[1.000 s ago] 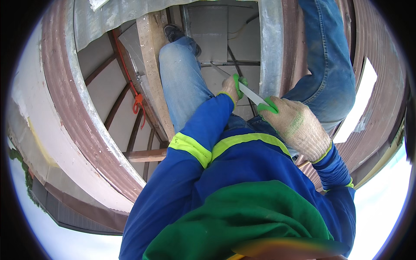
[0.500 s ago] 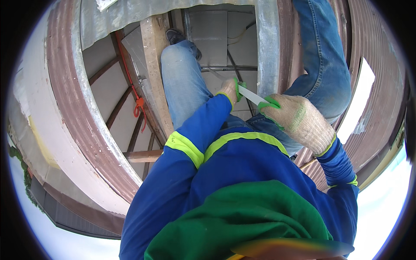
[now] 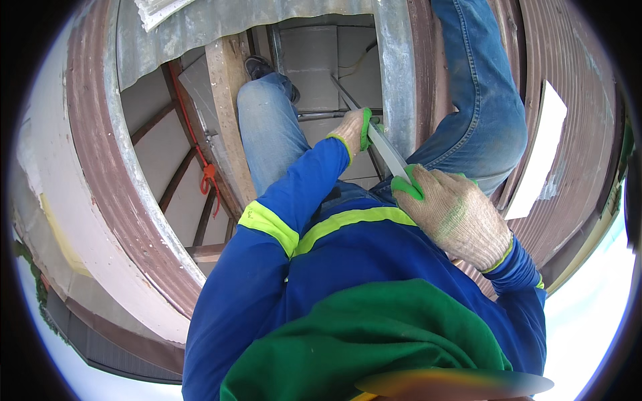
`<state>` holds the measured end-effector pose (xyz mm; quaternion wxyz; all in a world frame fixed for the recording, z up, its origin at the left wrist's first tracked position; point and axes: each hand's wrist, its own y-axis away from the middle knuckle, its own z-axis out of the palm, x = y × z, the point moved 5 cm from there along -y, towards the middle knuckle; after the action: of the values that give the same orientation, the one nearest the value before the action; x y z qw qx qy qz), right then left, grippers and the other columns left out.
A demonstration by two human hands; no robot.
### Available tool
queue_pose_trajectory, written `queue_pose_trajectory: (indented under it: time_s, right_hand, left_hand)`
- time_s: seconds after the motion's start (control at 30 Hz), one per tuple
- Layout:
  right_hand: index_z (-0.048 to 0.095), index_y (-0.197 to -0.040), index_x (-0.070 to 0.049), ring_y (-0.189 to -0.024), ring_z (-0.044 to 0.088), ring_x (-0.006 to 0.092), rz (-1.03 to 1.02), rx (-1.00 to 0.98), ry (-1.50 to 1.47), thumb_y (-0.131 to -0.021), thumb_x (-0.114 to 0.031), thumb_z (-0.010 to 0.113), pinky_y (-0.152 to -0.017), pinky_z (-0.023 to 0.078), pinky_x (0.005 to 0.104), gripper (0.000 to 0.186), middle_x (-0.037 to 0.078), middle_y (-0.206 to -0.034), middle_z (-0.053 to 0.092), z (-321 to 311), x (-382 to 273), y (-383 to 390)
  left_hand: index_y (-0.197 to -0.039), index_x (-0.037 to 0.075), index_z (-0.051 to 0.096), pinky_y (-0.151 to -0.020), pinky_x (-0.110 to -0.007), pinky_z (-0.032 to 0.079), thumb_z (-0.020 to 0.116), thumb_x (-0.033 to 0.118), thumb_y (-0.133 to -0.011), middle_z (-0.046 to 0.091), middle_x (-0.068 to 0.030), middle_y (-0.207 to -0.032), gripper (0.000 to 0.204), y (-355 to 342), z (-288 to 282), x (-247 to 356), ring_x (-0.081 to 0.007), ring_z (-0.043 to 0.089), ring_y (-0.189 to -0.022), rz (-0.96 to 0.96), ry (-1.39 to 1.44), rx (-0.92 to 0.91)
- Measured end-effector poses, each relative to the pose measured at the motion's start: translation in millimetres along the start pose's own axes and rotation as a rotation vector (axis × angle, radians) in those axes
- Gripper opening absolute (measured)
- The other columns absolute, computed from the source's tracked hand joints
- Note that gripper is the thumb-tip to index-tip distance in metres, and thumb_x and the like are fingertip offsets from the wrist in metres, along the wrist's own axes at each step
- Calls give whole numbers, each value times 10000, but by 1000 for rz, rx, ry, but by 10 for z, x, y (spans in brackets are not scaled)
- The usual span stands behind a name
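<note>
Both my hands wear beige knit gloves with green palms. Between them runs a long, narrow, light-grey strip [image 3: 388,148], apparently metal, slanting from near my right hand away into the roof opening. My left hand [image 3: 353,129] is closed around its middle part, in front of my belly. My right hand [image 3: 457,212] is closed on its near end, the thumb lying along it; the other fingers are mostly hidden under the glove's back. The strip's far end hangs over the opening, beside my lower left leg [image 3: 271,120].
A wooden beam [image 3: 226,100] crosses the opening beside my left leg. An orange-red cord [image 3: 208,175] hangs knotted at the left. Galvanized sheet [image 3: 394,73] edges the opening, with corrugated brown roofing [image 3: 575,134] at right. A white flat piece [image 3: 540,157] lies near my right knee.
The strip has swung steeper, its far end now pointing more straight away from me. Both hands still grip it. The whole view has shifted slightly.
</note>
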<state>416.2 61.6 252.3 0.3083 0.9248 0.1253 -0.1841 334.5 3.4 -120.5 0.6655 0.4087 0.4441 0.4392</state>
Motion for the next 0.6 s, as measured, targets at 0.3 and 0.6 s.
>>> queue_pose_trajectory:
  time_s: [0.3,0.6]
  right_hand:
    - [661,-1061,-66,-841,694,209,-42,39,30,-787,-151,711,-681,613,326,291,114,-966,622,-90,-222,-126]
    - [672,-1178,-140,-891,709,233,-35,6,0,-829,-141,718,-721,629,346,352,111,-1042,632,304,-88,-330]
  left_hand:
    - [-1099,76,659,-629,-380,601,576,228,-1037,736,-59,-911,184,273,-78,183,-198,711,-745,80,-48,-10]
    - [-1142,29,671,-677,-343,617,577,235,-1032,752,-82,-1014,251,49,-173,426,-195,736,-806,243,30,29]
